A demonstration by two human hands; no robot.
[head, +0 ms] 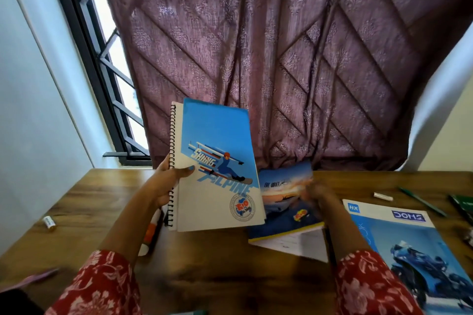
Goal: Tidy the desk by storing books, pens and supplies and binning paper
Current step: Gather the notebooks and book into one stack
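My left hand [169,181] grips two stacked books upright above the desk: a blue and white skiing notebook [217,169] in front and a spiral-bound book [174,135] behind it. My right hand [316,193] is blurred; it rests on a sunset-cover notebook [284,202] that lies tilted on the wooden desk [217,263]. Whether the fingers hold that notebook is unclear. White paper [302,244] sticks out under it. A large blue motorbike notebook [409,245] lies at the right.
A marker [153,233] lies under my left forearm. A small white tube [50,222] is at the left, a white eraser-like piece [383,196] and green pen [422,202] at the right. A dark green item [463,206] sits at the right edge. A purple curtain [281,59] hangs behind.
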